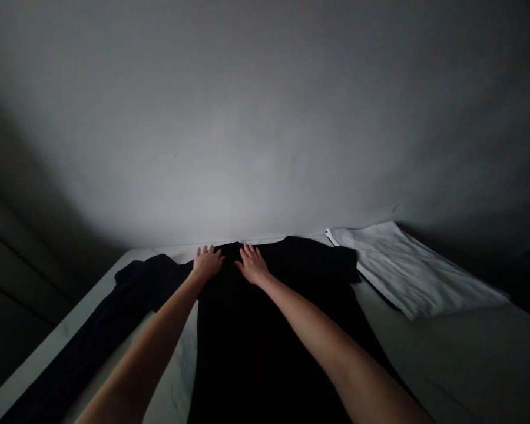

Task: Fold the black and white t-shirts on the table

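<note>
A black T-shirt [265, 347] lies spread on a pale marbled table [181, 365], its neckline at the far edge. My left hand [207, 262] rests on its left shoulder area with the fingers apart. Near the left end of the neckline, my right hand [251, 263] lies on the cloth, fingers spread. Neither hand grips anything. The shirt's right sleeve reaches toward a light grey folded cloth.
Dark navy clothing [115, 318] stretches along the table's left side. At the right lies the light grey folded cloth [419, 271], with something dark under its edge. A plain wall [256, 118] rises behind the table.
</note>
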Available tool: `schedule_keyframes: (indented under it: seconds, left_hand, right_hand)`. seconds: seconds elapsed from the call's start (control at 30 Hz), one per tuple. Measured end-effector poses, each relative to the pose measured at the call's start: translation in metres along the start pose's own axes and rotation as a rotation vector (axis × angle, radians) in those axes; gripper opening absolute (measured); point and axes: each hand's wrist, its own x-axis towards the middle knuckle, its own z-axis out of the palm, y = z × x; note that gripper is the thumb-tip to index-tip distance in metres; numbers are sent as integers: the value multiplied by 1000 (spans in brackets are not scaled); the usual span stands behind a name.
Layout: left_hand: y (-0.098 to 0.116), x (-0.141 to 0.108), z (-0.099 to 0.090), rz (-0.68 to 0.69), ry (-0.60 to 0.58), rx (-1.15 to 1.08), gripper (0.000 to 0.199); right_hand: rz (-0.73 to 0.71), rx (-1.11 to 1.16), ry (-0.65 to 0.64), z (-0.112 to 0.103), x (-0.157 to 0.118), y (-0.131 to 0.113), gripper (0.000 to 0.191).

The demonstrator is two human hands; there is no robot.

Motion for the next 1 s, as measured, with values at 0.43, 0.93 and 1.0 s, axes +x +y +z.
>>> schedule_keyframes:
  seconds: [0.43, 0.93, 1.0]
  left_hand:
    - [60, 12, 13, 85, 92, -92, 59]
    - [109, -125, -16, 147, 45, -122, 59]
    - [103, -165, -14, 194, 47, -139, 56]
  right_hand:
    - [67, -164, 6, -36, -47, 125, 72]
    - [151, -128, 38, -37, -152, 74, 68]
    - [147, -117, 2, -35, -189, 69, 66]
